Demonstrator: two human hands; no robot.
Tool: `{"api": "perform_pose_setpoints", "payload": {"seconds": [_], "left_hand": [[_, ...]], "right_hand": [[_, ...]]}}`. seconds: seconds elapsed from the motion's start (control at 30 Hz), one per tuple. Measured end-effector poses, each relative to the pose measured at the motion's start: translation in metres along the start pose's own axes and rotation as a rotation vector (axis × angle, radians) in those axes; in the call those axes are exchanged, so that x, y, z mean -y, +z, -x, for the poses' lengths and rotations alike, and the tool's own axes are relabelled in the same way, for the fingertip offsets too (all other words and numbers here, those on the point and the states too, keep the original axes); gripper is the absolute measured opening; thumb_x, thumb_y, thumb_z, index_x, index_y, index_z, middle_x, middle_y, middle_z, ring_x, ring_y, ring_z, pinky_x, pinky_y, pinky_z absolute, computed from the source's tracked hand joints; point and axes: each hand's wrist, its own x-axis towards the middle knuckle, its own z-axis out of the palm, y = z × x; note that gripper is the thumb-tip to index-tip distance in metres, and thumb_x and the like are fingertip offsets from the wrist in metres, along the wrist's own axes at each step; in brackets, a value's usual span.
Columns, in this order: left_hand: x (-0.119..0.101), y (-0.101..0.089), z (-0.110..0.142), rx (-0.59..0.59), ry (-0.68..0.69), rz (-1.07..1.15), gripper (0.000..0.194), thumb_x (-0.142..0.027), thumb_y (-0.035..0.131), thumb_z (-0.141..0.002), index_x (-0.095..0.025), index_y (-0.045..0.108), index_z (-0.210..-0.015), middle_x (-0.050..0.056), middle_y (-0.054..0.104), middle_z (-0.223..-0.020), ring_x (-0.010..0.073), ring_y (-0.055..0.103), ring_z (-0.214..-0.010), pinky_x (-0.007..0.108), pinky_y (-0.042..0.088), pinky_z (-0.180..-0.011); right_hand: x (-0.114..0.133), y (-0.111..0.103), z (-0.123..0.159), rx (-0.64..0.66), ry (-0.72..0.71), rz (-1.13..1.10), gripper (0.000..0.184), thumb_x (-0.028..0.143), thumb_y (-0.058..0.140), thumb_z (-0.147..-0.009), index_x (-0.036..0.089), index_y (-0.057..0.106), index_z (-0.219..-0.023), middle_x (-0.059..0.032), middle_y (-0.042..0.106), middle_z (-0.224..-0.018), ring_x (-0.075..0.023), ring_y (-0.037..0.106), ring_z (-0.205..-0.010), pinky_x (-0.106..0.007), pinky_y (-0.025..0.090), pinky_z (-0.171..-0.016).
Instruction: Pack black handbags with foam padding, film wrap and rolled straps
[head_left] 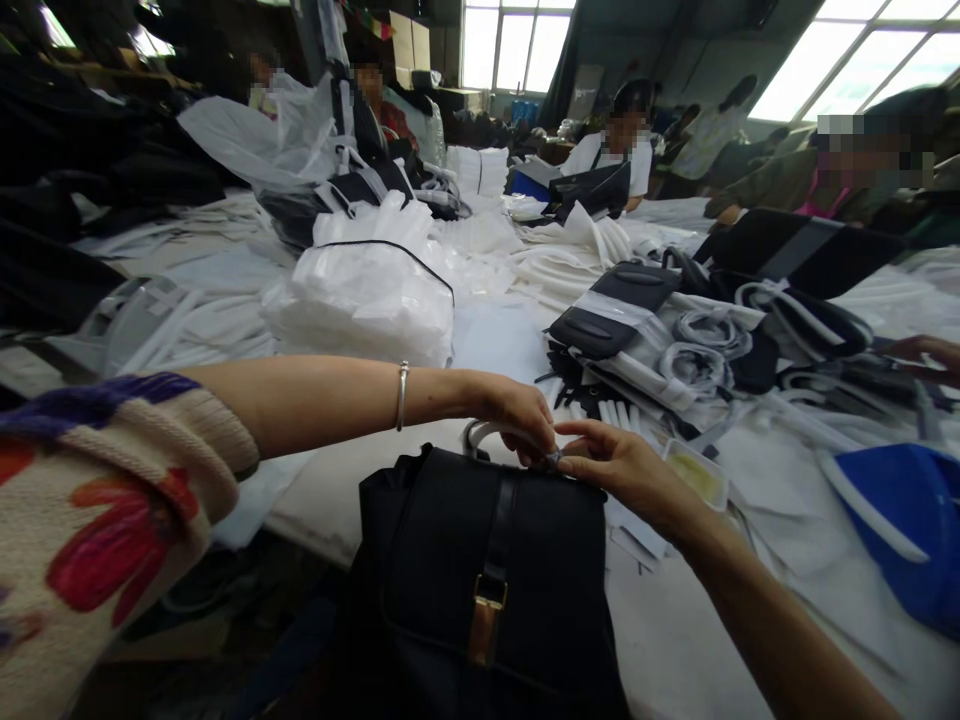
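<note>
A black backpack [435,530] stands upright in front of me, with a strap and a gold buckle [487,615] down its flap. Its top handle [480,432] is covered in a pale wrap. My left hand [525,420] reaches across from the left, its fingers closed on the right part of the wrapped handle. From the right, my right hand [611,462] meets it, thumb and fingertips pinching at the end of the wrap beside the left fingers. The exact bit between the right fingertips is small and partly hidden.
A bundle of clear plastic bags [367,290] tied with a black band lies beyond my left arm. Dark bags with wrapped straps [615,305] are piled at right, near a small tray [697,475] and a blue item [911,530]. Several people work around the table.
</note>
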Motion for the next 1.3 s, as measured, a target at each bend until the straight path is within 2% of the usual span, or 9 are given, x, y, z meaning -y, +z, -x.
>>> {"api": "perform_pose_setpoints", "payload": {"seconds": [0.1, 0.17, 0.23, 0.37, 0.57, 0.8, 1.0, 1.17, 1.3], "left_hand": [[0.001, -0.005, -0.003, 0.039, -0.007, 0.033, 0.013, -0.025, 0.067, -0.069, -0.013, 0.065, -0.066, 0.001, 0.067, -0.063, 0.0108, 0.062, -0.059, 0.02, 0.042, -0.052], [0.003, -0.009, -0.006, 0.079, 0.001, 0.05, 0.013, -0.026, 0.068, -0.067, -0.013, 0.066, -0.067, 0.002, 0.067, -0.063, 0.0107, 0.061, -0.06, 0.019, 0.041, -0.052], [0.005, -0.013, -0.009, 0.121, 0.008, 0.069, 0.015, -0.026, 0.07, -0.065, -0.013, 0.067, -0.068, 0.003, 0.068, -0.066, 0.0115, 0.061, -0.061, 0.019, 0.041, -0.051], [0.01, -0.02, -0.019, 0.188, 0.021, 0.092, 0.012, -0.024, 0.069, -0.063, -0.013, 0.066, -0.066, 0.003, 0.065, -0.061, 0.0118, 0.058, -0.056, 0.019, 0.041, -0.047], [0.016, -0.026, -0.032, 0.227, 0.002, 0.095, 0.015, -0.026, 0.073, -0.062, -0.014, 0.064, -0.064, 0.001, 0.061, -0.054, 0.0128, 0.057, -0.054, 0.019, 0.043, -0.045], [0.024, -0.03, -0.04, 0.232, 0.004, 0.111, 0.011, -0.023, 0.067, -0.068, -0.014, 0.064, -0.064, 0.002, 0.061, -0.055, 0.0112, 0.056, -0.051, 0.017, 0.042, -0.043], [0.029, -0.03, -0.048, 0.234, -0.001, 0.077, 0.018, -0.026, 0.067, -0.066, -0.014, 0.06, -0.055, 0.003, 0.06, -0.053, 0.0131, 0.057, -0.05, 0.019, 0.044, -0.042], [0.032, -0.031, -0.049, 0.262, 0.029, 0.052, 0.022, -0.034, 0.069, -0.065, -0.016, 0.06, -0.056, 0.003, 0.059, -0.052, 0.016, 0.057, -0.048, 0.023, 0.044, -0.039], [0.034, -0.031, -0.049, 0.268, 0.063, 0.056, 0.022, -0.035, 0.07, -0.061, -0.018, 0.058, -0.054, 0.001, 0.057, -0.049, 0.015, 0.052, -0.043, 0.024, 0.042, -0.037]], "right_hand": [[-0.003, 0.007, 0.011, -0.209, -0.094, 0.16, 0.058, 0.04, 0.071, -0.076, 0.02, 0.055, -0.128, -0.0078, 0.071, -0.103, -0.0235, 0.066, -0.09, -0.035, 0.05, -0.078], [0.0, 0.015, 0.019, -0.444, -0.249, 0.38, 0.043, 0.038, 0.069, -0.078, 0.021, 0.062, -0.117, -0.0086, 0.069, -0.105, -0.0241, 0.065, -0.091, -0.036, 0.05, -0.081], [0.007, 0.026, 0.025, -0.517, -0.389, 0.573, 0.023, 0.036, 0.066, -0.083, 0.022, 0.068, -0.102, -0.0076, 0.068, -0.099, -0.0231, 0.063, -0.089, -0.036, 0.048, -0.081], [0.021, 0.045, 0.023, -0.307, -0.407, 0.85, 0.018, 0.039, 0.063, -0.089, 0.028, 0.073, -0.099, -0.0054, 0.068, -0.094, -0.0232, 0.06, -0.093, -0.034, 0.045, -0.082], [0.039, 0.05, 0.008, -0.161, -0.308, 1.134, 0.029, 0.044, 0.049, -0.097, 0.03, 0.074, -0.097, -0.0036, 0.07, -0.107, -0.024, 0.063, -0.095, -0.031, 0.043, -0.07], [0.041, 0.053, -0.005, -0.231, -0.121, 1.12, 0.032, 0.047, 0.053, -0.094, 0.022, 0.073, -0.088, -0.0079, 0.072, -0.091, -0.0224, 0.067, -0.081, -0.031, 0.041, -0.067], [0.044, 0.06, -0.014, -0.247, 0.005, 1.179, 0.02, 0.034, 0.062, -0.088, 0.018, 0.071, -0.095, -0.0111, 0.072, -0.094, -0.0258, 0.069, -0.085, -0.031, 0.045, -0.066], [0.054, 0.065, -0.018, -0.16, 0.023, 1.29, 0.021, 0.03, 0.063, -0.087, 0.017, 0.072, -0.099, -0.0148, 0.074, -0.094, -0.0316, 0.071, -0.089, -0.034, 0.049, -0.067], [0.058, 0.063, -0.017, -0.074, -0.059, 1.354, 0.022, 0.023, 0.063, -0.084, 0.023, 0.072, -0.104, -0.0112, 0.075, -0.094, -0.0287, 0.071, -0.091, -0.031, 0.05, -0.07]]}}
